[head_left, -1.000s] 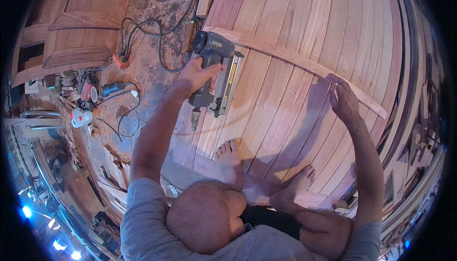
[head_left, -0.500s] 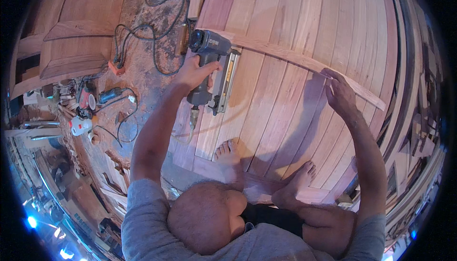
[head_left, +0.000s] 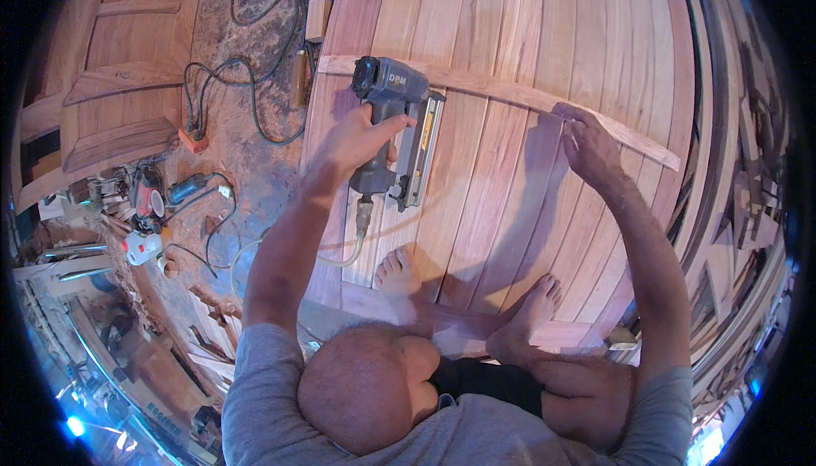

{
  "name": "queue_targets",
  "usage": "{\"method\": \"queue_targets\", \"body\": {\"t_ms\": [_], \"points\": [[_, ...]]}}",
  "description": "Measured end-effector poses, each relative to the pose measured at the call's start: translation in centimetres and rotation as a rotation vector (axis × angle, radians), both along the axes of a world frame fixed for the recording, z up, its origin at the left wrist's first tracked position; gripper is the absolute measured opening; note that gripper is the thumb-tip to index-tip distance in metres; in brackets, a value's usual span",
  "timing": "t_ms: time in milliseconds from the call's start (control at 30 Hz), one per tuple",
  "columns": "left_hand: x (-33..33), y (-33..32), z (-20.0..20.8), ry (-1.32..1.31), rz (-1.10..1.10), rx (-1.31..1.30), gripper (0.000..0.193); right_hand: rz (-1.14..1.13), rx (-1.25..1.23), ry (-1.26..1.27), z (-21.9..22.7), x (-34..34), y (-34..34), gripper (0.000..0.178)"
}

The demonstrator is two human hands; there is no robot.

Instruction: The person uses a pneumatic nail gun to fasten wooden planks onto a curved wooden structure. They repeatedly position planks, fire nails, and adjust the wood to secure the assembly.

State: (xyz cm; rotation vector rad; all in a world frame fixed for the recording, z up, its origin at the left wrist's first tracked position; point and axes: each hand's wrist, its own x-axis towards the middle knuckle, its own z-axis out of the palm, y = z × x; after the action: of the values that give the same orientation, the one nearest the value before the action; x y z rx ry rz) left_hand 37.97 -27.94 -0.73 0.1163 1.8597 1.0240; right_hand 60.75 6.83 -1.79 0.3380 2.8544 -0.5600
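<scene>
My left hand [head_left: 355, 141] is closed round the grip of a black nail gun [head_left: 395, 84], an air hose [head_left: 360, 237] joined to its lower end. The gun lies over a long wooden strip [head_left: 489, 85] near the strip's left part; its nose and exact contact are hidden from me. That strip runs crosswise over a large plank panel [head_left: 476, 186]. Farther right, my right hand [head_left: 591, 147] grips the strip's near edge, fingers bent over it and thumb tucked below. Both my bare feet [head_left: 540, 305] rest on the panel's near end.
To the left, a power strip [head_left: 194, 137] with dark cables lies on the dusty floor. Below it are a red power tool [head_left: 146, 194], a dark blue tool [head_left: 189, 187] and a white bottle [head_left: 140, 248]. A panelled door [head_left: 123, 84] stands far left; long boards [head_left: 722, 126] line the right.
The nail gun in my left hand has moved right along the strip, baring the strip's left end. My right hand has shifted slightly left, its fingers bending over the strip.
</scene>
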Motion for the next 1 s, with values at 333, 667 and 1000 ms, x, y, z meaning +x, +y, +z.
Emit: {"method": "queue_targets", "body": {"t_ms": [333, 667, 1000], "points": [[1.0, 0.6, 0.7, 0.032, 0.01, -0.055, 0.038, 0.039, -0.055, 0.132, -1.8, 0.5, 0.9, 0.032], [4.5, 5.2, -1.1, -0.082, 0.057, 0.156, 0.04, -0.001, -0.04, 0.13, -1.4, 0.7, 0.6, 0.038], [5.2, 5.6, 0.1, -0.061, 0.055, 0.101, 0.039, 0.082, -0.02, 0.152, -2.0, 0.7, 1.1, 0.038]]}}
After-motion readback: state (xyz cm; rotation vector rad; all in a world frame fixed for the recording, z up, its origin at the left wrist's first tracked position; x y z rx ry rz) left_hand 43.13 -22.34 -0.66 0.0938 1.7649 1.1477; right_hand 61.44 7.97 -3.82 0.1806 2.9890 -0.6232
